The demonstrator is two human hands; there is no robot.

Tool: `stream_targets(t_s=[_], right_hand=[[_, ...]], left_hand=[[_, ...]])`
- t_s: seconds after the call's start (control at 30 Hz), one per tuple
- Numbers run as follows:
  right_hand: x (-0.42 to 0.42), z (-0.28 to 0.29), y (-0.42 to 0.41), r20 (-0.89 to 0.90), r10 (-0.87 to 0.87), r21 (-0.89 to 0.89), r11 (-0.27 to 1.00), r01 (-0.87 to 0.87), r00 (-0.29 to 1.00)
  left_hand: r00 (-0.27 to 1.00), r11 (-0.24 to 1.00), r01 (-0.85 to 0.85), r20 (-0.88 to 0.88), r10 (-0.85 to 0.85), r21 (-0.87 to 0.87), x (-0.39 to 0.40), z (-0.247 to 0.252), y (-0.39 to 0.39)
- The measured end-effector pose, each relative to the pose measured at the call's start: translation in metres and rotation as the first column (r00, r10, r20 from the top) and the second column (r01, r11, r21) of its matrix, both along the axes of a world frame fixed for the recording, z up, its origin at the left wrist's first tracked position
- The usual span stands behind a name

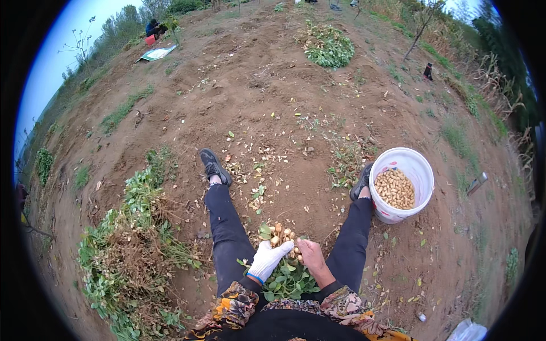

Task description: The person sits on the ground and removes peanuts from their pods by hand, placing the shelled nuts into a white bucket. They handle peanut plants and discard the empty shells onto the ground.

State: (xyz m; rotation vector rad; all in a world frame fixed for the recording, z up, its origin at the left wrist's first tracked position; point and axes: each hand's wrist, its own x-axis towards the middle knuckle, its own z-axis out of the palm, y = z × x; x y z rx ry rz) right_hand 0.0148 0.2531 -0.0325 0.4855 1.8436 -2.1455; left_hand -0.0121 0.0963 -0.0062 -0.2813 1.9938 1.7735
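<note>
My left hand [266, 261], in a white knitted glove with a blue cuff edge, grips an uprooted peanut plant [290, 282] between my thighs. Its leafy end lies toward my waist, and a cluster of pale peanut pods [277, 235] sticks out beyond the glove. Bare, my right hand [313, 258] meets the cluster from the right, its fingers curled around pods at the edge; the fingertips are partly hidden. By my right shoe stands a white plastic bucket [392, 215], partly filled with loose peanuts [394, 189].
A long heap of peanut plants [132, 255] lies left of my leg. Farther off are another green pile [330, 47], a dark object [428, 71] and a crouching person [153, 29] beside a red container [150, 40]. A plastic bag [467, 331] lies at lower right.
</note>
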Motion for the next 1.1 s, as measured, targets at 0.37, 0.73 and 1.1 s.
stream_targets(t_s=[0.37,0.73,1.1], right_hand=[[-0.007,0.010,0.005,0.167,0.099,-0.278,0.959,-0.049,0.981],[0.008,0.019,-0.028,-0.377,-0.035,0.570,0.778,0.263,0.925],[0.019,0.015,-0.013,-0.216,0.083,0.430,0.902,0.019,0.973]], left_hand=[[0.998,0.928,0.019,0.042,-0.037,0.372,-0.004,0.016,-0.003],[0.992,0.936,-0.127,0.064,0.112,0.328,-0.010,0.001,0.009],[0.996,0.996,-0.085,0.031,0.085,-0.024,-0.010,-0.001,0.017]])
